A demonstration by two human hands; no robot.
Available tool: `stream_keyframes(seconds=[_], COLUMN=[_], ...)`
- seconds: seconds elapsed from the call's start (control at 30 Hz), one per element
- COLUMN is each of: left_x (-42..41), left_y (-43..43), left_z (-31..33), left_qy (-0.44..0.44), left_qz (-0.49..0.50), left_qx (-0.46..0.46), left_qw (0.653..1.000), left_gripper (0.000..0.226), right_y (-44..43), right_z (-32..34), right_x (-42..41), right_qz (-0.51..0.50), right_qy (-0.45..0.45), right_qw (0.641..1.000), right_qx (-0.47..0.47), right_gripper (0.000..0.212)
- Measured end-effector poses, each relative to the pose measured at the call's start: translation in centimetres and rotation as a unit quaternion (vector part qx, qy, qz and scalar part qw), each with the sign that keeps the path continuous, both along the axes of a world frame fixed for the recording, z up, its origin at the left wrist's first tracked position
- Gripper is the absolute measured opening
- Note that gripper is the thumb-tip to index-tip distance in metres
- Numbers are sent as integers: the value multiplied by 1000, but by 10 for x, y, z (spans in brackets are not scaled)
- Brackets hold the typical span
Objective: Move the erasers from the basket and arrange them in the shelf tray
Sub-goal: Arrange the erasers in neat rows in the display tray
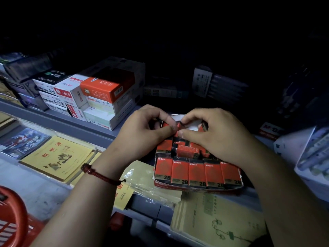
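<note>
A shallow cardboard shelf tray (195,188) sits on the shelf edge, holding several red and black 2B erasers (196,172) standing in a front row, with more behind and one lying loose on top (187,150). Over the tray's back part, my left hand (142,132) and my right hand (213,134) meet and together pinch one red eraser (178,126) between thumbs and fingers. The right hand's far fingers also touch another red eraser (202,128) at the back. The red basket (14,221) shows at the bottom left corner; its contents are hidden.
Stacked white and orange pen boxes (99,97) stand left of the tray on the shelf. Yellow exercise books (58,157) and brown ones (217,221) lie on the lower shelf. White boxes (311,157) crowd the right side. The shelf's back is dark.
</note>
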State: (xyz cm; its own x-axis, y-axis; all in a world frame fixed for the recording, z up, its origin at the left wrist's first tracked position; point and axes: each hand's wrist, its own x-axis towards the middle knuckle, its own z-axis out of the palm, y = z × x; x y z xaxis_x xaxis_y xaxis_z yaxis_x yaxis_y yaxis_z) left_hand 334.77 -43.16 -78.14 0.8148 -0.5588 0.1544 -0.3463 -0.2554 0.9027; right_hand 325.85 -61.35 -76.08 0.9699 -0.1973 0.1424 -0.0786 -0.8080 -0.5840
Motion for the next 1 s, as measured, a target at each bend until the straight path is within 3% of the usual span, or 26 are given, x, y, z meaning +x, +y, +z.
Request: stream_keyframes(seconds=[0.4, 0.77, 0.87, 1.0], left_x=[-2, -1, -1, -2], left_y=[0, 1, 1, 1], left_z=[0, -1, -1, -2], left_qy=[-5, -10, -13, -14], left_qz=[12, 16, 18, 14], left_qx=[-4, -2, -1, 1], left_qw=[1000, 1000, 1000, 1000], left_gripper=[17, 19, 18, 17], right_y=[6, 0, 2, 4], right_z=[-1, -3, -3, -5], right_x=[3, 4, 4, 3], right_qz=[-31, -41, -40, -52], right_qy=[-36, -83, -77, -61], right_qw=[999, 990, 993, 996], right_qx=[5, 105, 76, -33], right_gripper=[15, 10, 6, 13])
